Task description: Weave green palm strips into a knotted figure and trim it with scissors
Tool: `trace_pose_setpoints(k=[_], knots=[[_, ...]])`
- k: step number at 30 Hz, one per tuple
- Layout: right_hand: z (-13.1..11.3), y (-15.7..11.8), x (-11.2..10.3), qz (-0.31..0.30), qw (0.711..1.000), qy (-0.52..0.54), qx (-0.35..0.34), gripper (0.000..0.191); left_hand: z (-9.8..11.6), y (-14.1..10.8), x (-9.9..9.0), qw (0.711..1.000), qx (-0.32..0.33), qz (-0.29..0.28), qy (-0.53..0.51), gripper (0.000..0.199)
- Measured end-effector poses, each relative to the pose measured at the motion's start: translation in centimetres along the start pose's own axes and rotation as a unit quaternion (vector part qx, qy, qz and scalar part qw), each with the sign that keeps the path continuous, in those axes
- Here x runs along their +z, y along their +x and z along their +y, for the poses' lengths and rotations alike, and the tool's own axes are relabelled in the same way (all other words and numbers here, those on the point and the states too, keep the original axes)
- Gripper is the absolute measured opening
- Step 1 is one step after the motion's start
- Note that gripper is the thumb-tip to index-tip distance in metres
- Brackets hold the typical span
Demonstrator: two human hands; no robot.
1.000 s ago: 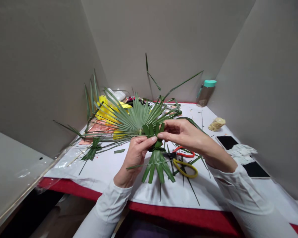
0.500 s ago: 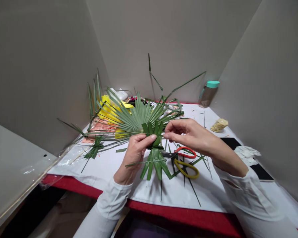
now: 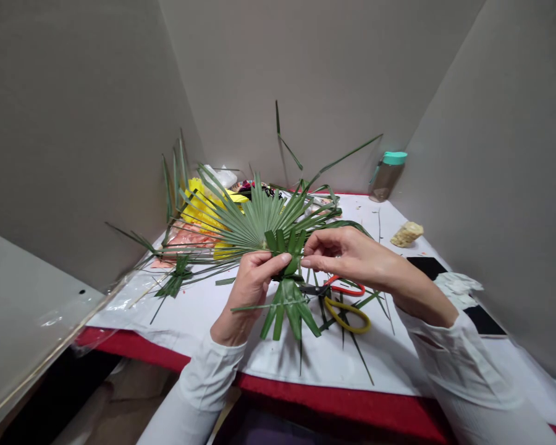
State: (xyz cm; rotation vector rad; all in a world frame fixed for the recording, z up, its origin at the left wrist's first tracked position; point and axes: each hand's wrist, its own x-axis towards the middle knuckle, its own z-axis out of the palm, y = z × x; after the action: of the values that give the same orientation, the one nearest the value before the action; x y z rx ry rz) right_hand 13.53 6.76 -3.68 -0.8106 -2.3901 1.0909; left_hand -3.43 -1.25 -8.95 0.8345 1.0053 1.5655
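Note:
My left hand (image 3: 254, 281) pinches a woven palm-leaf piece (image 3: 291, 309) between thumb and fingers. Cut strips fan out at its top and bottom, and a thin strip crosses its lower part. On its right edge, my right hand (image 3: 340, 250) has thumb and forefinger closed on a thin leaf strip, mostly hidden by the fingertips. Scissors (image 3: 347, 316) with one red and one yellow handle lie on the table just below the right hand. Behind both hands spreads a large fan palm leaf (image 3: 264, 210).
A smaller knotted leaf piece (image 3: 180, 276) rests at left beside clear plastic. Yellow material (image 3: 201, 207) and an orange-pink packet (image 3: 189, 238) sit behind it. Along the right are a bottle (image 3: 388, 178), a pale yellow lump (image 3: 406, 235), a black flat object (image 3: 426, 267) and crumpled tissue (image 3: 458, 289).
My right hand has shifted slightly down and left, closer against the woven piece's edge. The left hand keeps its hold in nearly the same place.

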Motion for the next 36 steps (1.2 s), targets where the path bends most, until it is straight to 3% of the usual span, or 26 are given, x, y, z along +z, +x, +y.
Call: trace_pose_setpoints(k=[8, 13, 21, 24, 27, 30, 32, 36], knots=[[-0.1, 0.4, 0.6, 0.01, 0.999, 0.037, -0.007, 0.036, -0.1, 0.0, 0.1, 1.0, 0.009, -0.028, -0.004, 0.021], [-0.2, 0.8, 1.1, 0.009, 0.997, 0.071, 0.001, 0.039, -0.1, 0.1, 0.1, 1.0, 0.01, -0.014, -0.016, 0.022], [-0.5, 0.7, 1.5, -0.013, 0.981, 0.194, 0.002, 0.029, 0.0, 0.3, 0.2, 1.0, -0.002, -0.022, -0.016, 0.024], [0.3, 1.1, 1.3, 0.0, 0.967, 0.254, 0.011, 0.026, -0.1, 0.6, -0.2, 1.0, 0.007, -0.013, -0.011, 0.036], [1.8, 1.7, 0.5, 0.035, 0.948, 0.314, 0.029, 0.026, -0.2, 0.8, -0.6, 0.999, 0.047, 0.014, 0.003, 0.045], [3.0, 1.9, -0.5, 0.069, 0.927, 0.366, 0.049, 0.025, -0.2, 0.9, -0.8, 0.991, 0.119, 0.038, 0.045, 0.032], [3.5, 1.7, -0.7, 0.089, 0.913, 0.394, 0.057, 0.021, -0.1, 0.9, -0.6, 0.979, 0.179, 0.043, 0.088, 0.03], [3.6, 0.9, -0.1, 0.091, 0.892, 0.437, 0.071, 0.018, 0.5, 0.4, 0.6, 0.941, 0.281, 0.026, 0.188, 0.047]])
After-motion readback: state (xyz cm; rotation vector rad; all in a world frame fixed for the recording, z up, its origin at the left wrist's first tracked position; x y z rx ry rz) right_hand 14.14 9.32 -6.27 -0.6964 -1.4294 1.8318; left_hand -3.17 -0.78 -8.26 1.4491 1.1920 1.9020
